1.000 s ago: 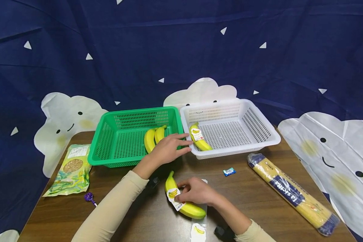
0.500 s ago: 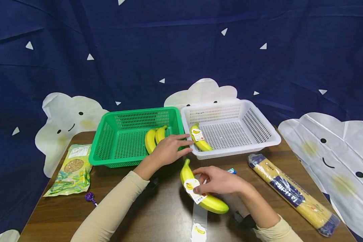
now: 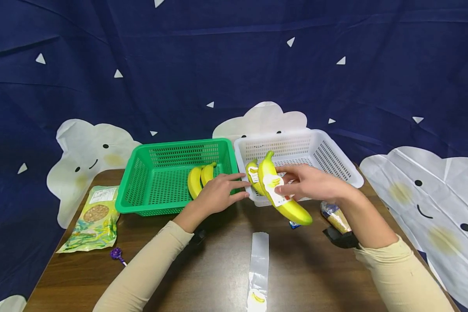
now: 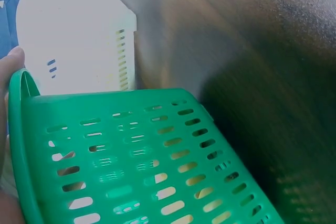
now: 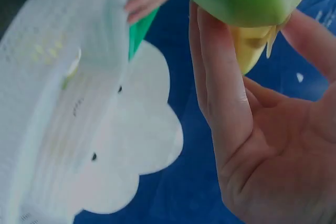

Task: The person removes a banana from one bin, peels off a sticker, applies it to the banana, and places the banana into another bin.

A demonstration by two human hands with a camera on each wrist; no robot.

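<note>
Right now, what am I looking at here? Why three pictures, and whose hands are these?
No machine: a person wears three cameras. The wide picture comes from the head; the two close-ups come from each wrist.

The right hand holds a labelled banana in front of the white basket, which has another banana inside. The left hand rests on the green basket, which holds two bananas.

On the brown table lie a snack bag, a purple lollipop, a clear wrapper and a spaghetti packet, partly hidden.

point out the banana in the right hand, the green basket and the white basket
banana [image 3: 286, 207], head view, bare yellow body below its label
green basket [image 3: 140, 182], head view, left mesh wall
white basket [image 3: 329, 154], head view, right mesh wall
</note>
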